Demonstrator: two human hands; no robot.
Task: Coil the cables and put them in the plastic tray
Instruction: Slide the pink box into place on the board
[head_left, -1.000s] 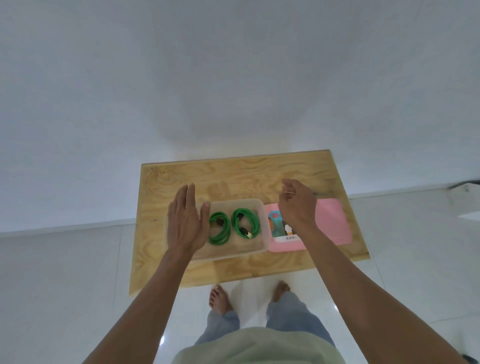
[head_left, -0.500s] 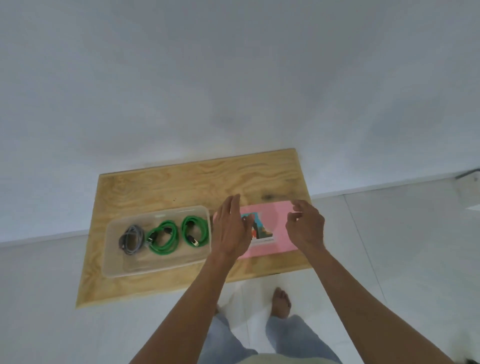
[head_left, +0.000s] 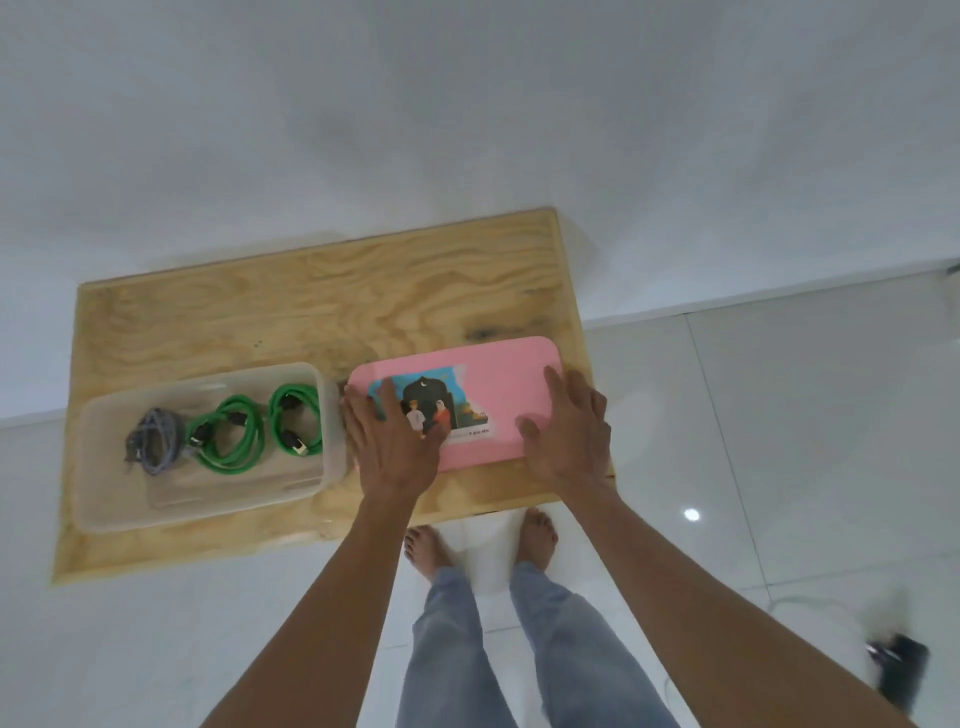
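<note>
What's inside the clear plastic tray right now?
The clear plastic tray holds three coiled cables: a grey cable at the left and two green cables beside it. Nothing covers them; whether anything lies beneath the coils cannot be seen.

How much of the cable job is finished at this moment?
Done: one grey coil and two green coils lie in the clear tray. In hand: left hand and right hand rest flat on the pink lid. Left: probably putting the lid on the tray.
</note>
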